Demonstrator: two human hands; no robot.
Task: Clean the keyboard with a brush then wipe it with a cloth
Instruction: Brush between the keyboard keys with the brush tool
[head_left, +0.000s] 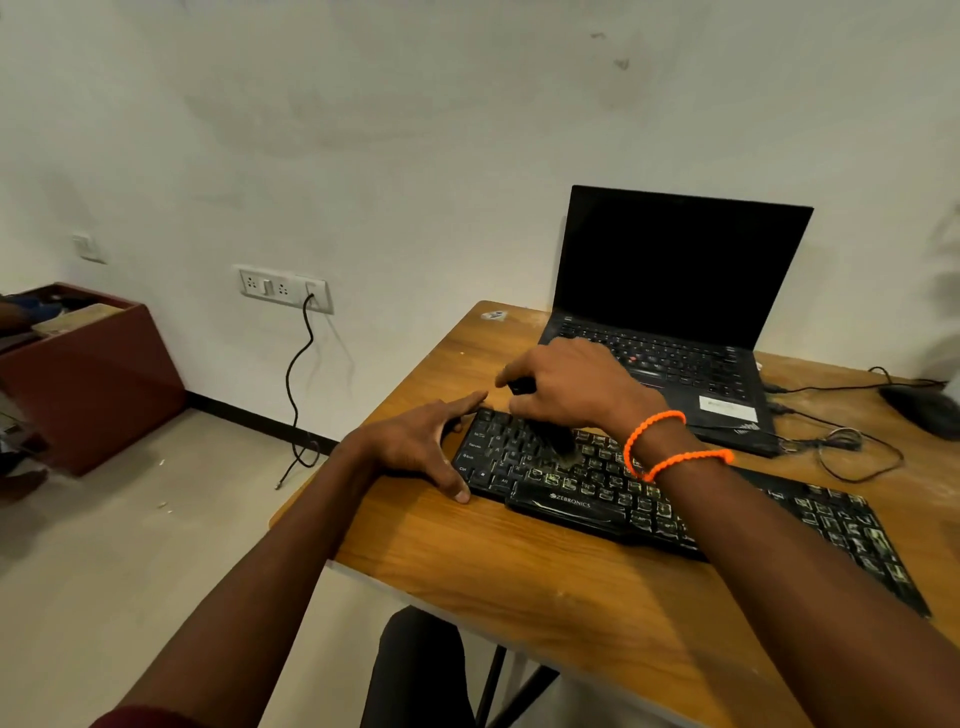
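because the wooden table (519, 566) is slippery, i think, the black keyboard (597, 499) lies flat near its front edge and is held steady. the left hand (415, 441), fingers straight and spread, presses on the keyboard's left end. the right hand (566, 389) grips a small dark brush (558, 441), bristles down on the left keys, just beside the left hand.
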